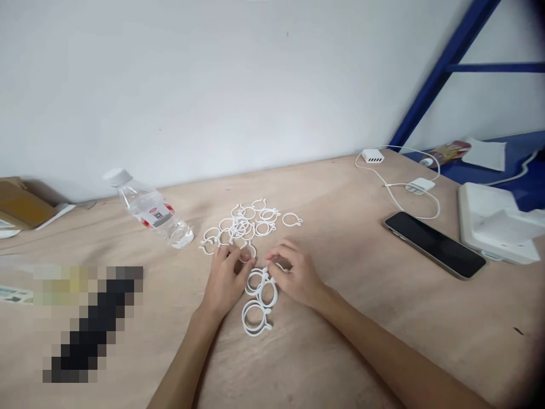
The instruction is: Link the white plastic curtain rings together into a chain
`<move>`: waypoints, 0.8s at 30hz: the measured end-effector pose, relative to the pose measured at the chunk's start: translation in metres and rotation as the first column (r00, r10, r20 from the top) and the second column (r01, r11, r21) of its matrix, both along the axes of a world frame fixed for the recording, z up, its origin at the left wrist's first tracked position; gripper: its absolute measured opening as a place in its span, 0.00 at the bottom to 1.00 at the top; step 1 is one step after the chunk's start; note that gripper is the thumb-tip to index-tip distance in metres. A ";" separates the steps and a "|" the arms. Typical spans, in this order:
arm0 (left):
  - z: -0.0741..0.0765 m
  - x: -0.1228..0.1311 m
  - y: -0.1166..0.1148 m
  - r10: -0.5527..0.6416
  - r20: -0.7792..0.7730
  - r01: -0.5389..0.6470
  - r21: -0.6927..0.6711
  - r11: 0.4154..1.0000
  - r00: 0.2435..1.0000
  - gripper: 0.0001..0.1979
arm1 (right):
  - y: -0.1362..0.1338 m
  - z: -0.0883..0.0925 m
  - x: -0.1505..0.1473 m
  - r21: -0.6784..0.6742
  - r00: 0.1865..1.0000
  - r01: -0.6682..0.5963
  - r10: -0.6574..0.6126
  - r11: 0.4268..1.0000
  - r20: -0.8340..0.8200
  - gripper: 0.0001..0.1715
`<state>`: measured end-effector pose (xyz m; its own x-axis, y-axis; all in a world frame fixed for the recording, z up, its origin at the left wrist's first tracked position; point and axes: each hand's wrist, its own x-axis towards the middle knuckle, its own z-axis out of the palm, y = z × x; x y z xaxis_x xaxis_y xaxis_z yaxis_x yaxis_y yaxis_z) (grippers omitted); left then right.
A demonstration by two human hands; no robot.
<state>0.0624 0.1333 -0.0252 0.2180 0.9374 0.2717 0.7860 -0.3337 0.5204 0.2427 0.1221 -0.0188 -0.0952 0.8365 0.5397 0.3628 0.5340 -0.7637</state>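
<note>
My left hand is closed in a pinch at an open white plastic ring clip, which shows just beyond its fingertips. Close by on the right, my right hand pinches another white ring clip, mostly hidden behind the fingers. Below and between the hands lie several closed ring clips, overlapping in a short column with their knobbed ends to the right. Farther off, a loose pile of similar ring clips spreads over the tabletop, many with open ends. One clip sits apart to the right.
A water bottle leans at the left. On the wooden table at the right are a phone, a white stand, a charger hub and cables. A cardboard box and a blurred dark object lie left.
</note>
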 end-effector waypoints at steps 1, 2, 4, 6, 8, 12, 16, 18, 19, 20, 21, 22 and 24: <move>0.001 0.000 -0.001 -0.007 0.012 0.008 -0.017 1.000 1.000 0.08 | 0.002 -0.001 0.000 -0.023 0.999 0.032 -0.032 0.999 -0.001 0.08; 0.002 0.000 -0.001 -0.019 0.024 0.020 -0.035 0.999 1.000 0.07 | 0.003 -0.002 0.000 -0.049 0.998 0.064 -0.064 0.997 0.000 0.08; 0.006 -0.001 -0.002 -0.040 0.056 0.044 -0.064 0.997 0.998 0.07 | 0.006 -0.004 0.001 -0.117 0.993 0.116 -0.116 0.986 0.008 0.07; 0.011 -0.002 -0.003 -0.055 0.100 0.064 -0.086 0.994 0.993 0.07 | 0.009 -0.005 0.002 -0.203 0.988 0.153 -0.155 0.967 0.005 0.05; 0.019 0.000 -0.006 -0.068 0.166 0.089 -0.119 0.989 0.984 0.07 | 0.010 -0.005 0.002 -0.285 0.983 0.170 -0.182 0.943 -0.014 0.06; 0.033 0.008 -0.015 -0.142 0.325 0.218 -0.210 0.953 0.935 0.06 | 0.012 0.000 0.003 -0.414 0.983 0.098 -0.153 0.905 -0.100 0.17; 0.041 0.012 -0.023 -0.210 0.372 0.309 -0.229 0.923 0.904 0.07 | 0.012 0.004 0.007 -0.461 0.970 -0.054 -0.063 0.886 -0.234 0.19; 0.042 0.011 -0.025 -0.232 0.355 0.324 -0.226 0.919 0.906 0.06 | 0.012 0.005 0.008 -0.463 0.957 -0.109 -0.033 0.880 -0.287 0.17; 0.042 0.010 -0.025 -0.240 0.345 0.327 -0.222 0.919 0.907 0.06 | 0.011 0.006 0.008 -0.466 0.951 -0.125 -0.028 0.876 -0.308 0.16; 0.042 0.009 -0.025 -0.247 0.337 0.330 -0.214 0.919 0.908 0.05 | 0.011 0.007 0.008 -0.470 0.945 -0.136 -0.028 0.872 -0.325 0.15; 0.041 0.009 -0.025 -0.253 0.331 0.330 -0.201 0.922 0.909 0.04 | 0.010 0.008 0.008 -0.478 0.940 -0.144 -0.032 0.866 -0.341 0.14; 0.040 0.008 -0.024 -0.252 0.328 0.323 -0.182 0.929 0.910 0.04 | 0.009 0.008 0.007 -0.487 0.933 -0.153 -0.036 0.860 -0.357 0.13; 0.037 0.009 -0.023 -0.225 0.331 0.276 -0.118 0.954 0.917 0.03 | 0.008 0.010 0.005 -0.504 0.918 -0.182 -0.038 0.845 -0.395 0.13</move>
